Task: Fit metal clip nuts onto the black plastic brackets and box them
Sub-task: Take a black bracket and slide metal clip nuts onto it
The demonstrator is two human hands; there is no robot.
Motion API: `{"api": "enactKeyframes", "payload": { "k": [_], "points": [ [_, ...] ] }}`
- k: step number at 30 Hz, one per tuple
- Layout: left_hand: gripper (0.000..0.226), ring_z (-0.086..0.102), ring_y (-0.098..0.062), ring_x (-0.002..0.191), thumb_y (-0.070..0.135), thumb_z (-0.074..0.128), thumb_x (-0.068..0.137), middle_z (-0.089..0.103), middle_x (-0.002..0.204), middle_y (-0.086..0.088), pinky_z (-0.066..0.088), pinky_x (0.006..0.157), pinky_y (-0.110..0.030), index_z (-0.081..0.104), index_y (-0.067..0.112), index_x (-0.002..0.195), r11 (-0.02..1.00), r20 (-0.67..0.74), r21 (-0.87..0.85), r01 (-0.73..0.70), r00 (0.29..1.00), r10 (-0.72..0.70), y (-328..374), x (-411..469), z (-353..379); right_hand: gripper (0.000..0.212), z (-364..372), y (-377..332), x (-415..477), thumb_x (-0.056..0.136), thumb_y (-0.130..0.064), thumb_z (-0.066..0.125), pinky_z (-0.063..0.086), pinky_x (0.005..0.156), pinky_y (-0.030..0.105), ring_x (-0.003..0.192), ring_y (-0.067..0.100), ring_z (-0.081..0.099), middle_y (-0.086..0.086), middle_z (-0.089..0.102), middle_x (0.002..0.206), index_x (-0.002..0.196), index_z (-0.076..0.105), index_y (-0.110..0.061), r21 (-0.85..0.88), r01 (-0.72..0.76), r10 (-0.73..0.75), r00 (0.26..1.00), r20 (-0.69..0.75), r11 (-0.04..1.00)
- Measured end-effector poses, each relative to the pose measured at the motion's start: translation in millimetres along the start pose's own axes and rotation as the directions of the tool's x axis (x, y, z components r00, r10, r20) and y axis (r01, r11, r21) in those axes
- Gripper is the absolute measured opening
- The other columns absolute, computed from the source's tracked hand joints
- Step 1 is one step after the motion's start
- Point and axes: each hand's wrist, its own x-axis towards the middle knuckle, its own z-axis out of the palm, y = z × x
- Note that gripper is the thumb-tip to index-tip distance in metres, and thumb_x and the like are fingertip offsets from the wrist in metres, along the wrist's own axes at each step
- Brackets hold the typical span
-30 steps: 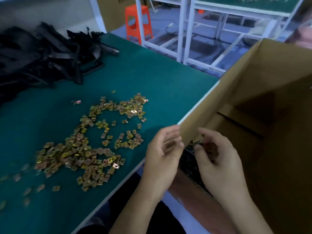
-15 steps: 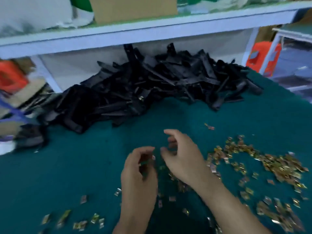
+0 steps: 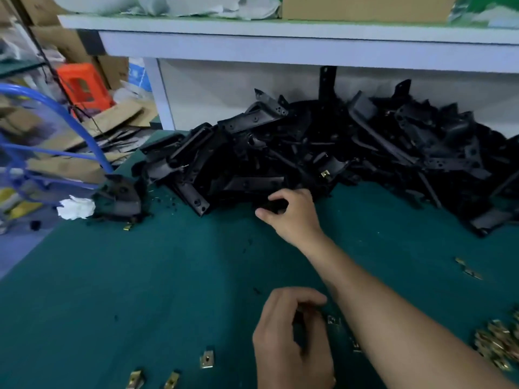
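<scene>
over green table point(image 3: 140, 276), right hand point(image 3: 293, 217) grips bracket point(image 3: 276, 204).

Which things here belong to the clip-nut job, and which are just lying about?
Part of the job:
- pile of black brackets
- single bracket gripped by the right hand
- loose clip nuts on the green mat
- clip nut heap at the right edge

Just lying about:
- white tissue
- blue tubing
- orange stool
- cardboard scraps

Brackets point(image 3: 323, 153) heaped behind, clip nuts point(image 3: 498, 346) right, on table point(image 3: 140, 276).
</scene>
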Motion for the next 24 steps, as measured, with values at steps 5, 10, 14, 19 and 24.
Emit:
{"api": "enactKeyframes", "payload": {
  "k": [5, 10, 14, 19, 24],
  "points": [
    [0.052, 0.066, -0.008, 0.067, -0.012, 0.063, 0.082, 0.069, 0.085, 0.013, 0.053, 0.062, -0.022, 0.065, 0.04, 0.085, 0.98, -0.032, -0.076, 0.185, 0.982, -0.188, -3, 0, -3, 0.026, -8, 2, -24, 0.087, -0.02, 0.078, 0.051, 0.066, 0.017, 0.085, 0.012, 0.067, -0.001, 0.051, 0.126, 0.109, 0.069, -0.03, -0.04, 0.032, -0.032, 0.999, 0.004, 0.999],
    [0.049, 0.067, -0.01, 0.071, -0.012, 0.065, 0.087, 0.072, 0.084, 0.006, 0.049, 0.063, -0.013, 0.067, 0.037, 0.083, 0.896, -0.014, -0.226, 0.382, 0.918, -0.395, 2, 6, -6, 0.02, -34, 1, -52, 0.098, -0.032, 0.064, 0.038, 0.064, 0.011, 0.087, 0.01, 0.054, -0.005, 0.056, 0.108, 0.117, 0.069, -0.029, -0.267, 0.175, -0.191, 0.981, -0.034, 0.948],
    [0.031, 0.073, -0.018, 0.085, -0.003, 0.066, 0.092, 0.071, 0.087, 0.001, 0.056, 0.071, -0.019, 0.07, 0.027, 0.083, 0.712, 0.068, -0.477, 0.515, 0.829, -0.555, 5, 13, -9, 0.021, -59, -6, -80, 0.101, -0.024, 0.058, 0.05, 0.076, 0.017, 0.088, 0.008, 0.062, -0.006, 0.059, 0.102, 0.117, 0.07, -0.02, -0.214, 0.306, -0.345, 0.921, -0.18, 0.928],
    [0.034, 0.076, -0.027, 0.089, 0.033, 0.082, 0.064, 0.075, 0.094, -0.01, 0.059, 0.07, -0.024, 0.081, 0.013, 0.092, 0.312, 0.403, -0.647, 0.696, 0.659, -0.635, 24, 18, -16, 0.015, -96, -20, -124, 0.105, -0.021, 0.052, 0.057, 0.069, 0.021, 0.08, 0.006, 0.07, -0.007, 0.065, 0.09, 0.102, 0.067, -0.022, 0.034, 0.375, -0.325, 0.843, -0.429, 0.926],
    [0.066, 0.075, -0.029, 0.099, 0.046, 0.081, 0.059, 0.076, 0.109, -0.015, 0.062, 0.07, -0.03, 0.077, 0.005, 0.111, 0.1, 0.615, -0.578, 0.81, 0.513, -0.598, 55, 10, -21, 0.011, -120, -22, -185, 0.102, -0.019, 0.056, 0.057, 0.066, 0.021, 0.077, 0.009, 0.073, -0.01, 0.07, 0.084, 0.096, 0.065, -0.022, 0.26, 0.312, -0.178, 0.883, -0.434, 0.914]
  ]
}}
